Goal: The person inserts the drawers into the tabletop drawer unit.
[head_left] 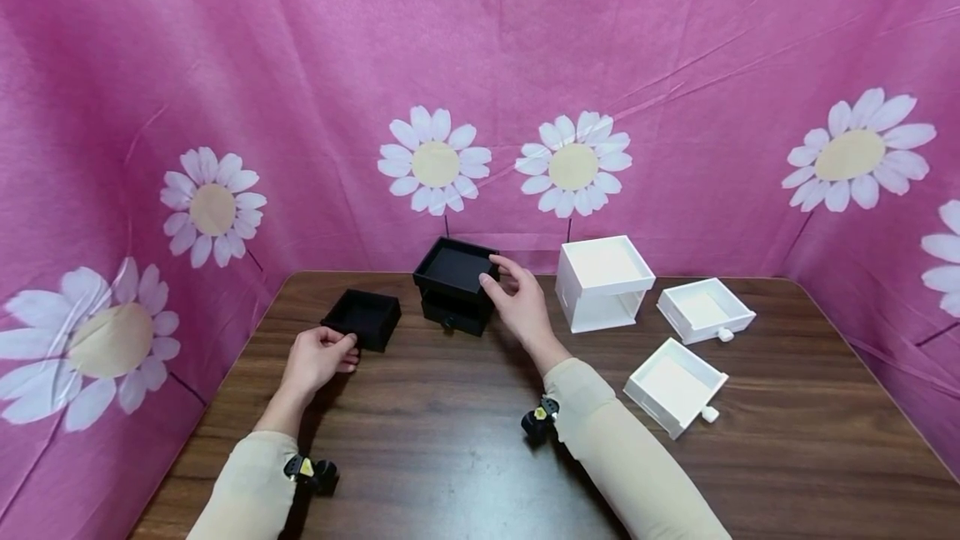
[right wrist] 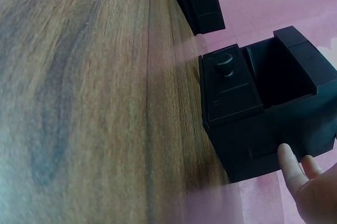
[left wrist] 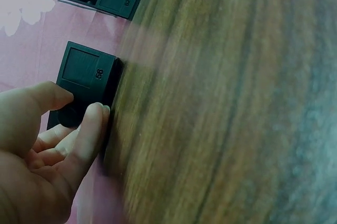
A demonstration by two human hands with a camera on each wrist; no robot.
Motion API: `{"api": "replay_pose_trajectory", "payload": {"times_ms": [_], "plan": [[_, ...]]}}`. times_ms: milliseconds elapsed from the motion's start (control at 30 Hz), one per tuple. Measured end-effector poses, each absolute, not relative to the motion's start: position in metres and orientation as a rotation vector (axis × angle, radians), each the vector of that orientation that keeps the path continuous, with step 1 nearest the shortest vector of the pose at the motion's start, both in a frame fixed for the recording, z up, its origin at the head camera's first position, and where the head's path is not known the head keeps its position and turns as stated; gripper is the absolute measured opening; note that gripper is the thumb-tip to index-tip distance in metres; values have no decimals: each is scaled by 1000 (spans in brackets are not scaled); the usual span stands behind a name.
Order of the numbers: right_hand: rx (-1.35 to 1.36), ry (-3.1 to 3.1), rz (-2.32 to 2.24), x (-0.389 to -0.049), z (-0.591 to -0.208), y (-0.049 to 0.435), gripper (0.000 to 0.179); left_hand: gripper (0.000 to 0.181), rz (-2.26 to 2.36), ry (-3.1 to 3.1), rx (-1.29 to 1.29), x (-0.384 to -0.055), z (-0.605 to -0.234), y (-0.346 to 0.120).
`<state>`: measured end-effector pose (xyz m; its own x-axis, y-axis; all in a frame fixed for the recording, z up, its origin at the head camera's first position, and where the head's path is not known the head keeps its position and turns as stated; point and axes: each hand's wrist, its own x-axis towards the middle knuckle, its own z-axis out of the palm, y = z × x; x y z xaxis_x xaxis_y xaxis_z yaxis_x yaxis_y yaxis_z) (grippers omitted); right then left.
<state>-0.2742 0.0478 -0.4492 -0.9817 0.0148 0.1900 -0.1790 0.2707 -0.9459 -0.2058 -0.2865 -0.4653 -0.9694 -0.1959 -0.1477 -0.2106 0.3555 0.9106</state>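
Note:
On the left of the table lies a small black drawer (head_left: 365,317), hollow and open at the top. My left hand (head_left: 318,361) pinches its front at the round knob (left wrist: 68,116), thumb and fingers on either side. A black cabinet (head_left: 455,261) with a shallow recessed top stands at the back middle. Its lower slot holds a black drawer front (right wrist: 231,91) with a knob; the upper slot is hollow. My right hand (head_left: 519,304) touches the cabinet's right side with extended fingertips, as the right wrist view shows.
Right of the black cabinet stands a white cabinet (head_left: 603,282) with a hollow front. Two white drawers with knobs lie beyond it, one drawer (head_left: 705,311) farther back and another drawer (head_left: 675,386) nearer. A pink flowered cloth (head_left: 510,40) hangs behind the wooden table (head_left: 450,440).

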Motion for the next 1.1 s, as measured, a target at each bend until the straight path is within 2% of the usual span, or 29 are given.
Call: {"api": "replay_pose_trajectory", "payload": {"times_ms": [600, 1100], "plan": [[165, -2372, 1803, -274, -448, 48, 47, 12, 1930, 2424, -440, -198, -466, -285], [167, -2376, 1803, -274, -448, 48, 47, 12, 2076, 2410, -329, -179, -463, -264]]}}
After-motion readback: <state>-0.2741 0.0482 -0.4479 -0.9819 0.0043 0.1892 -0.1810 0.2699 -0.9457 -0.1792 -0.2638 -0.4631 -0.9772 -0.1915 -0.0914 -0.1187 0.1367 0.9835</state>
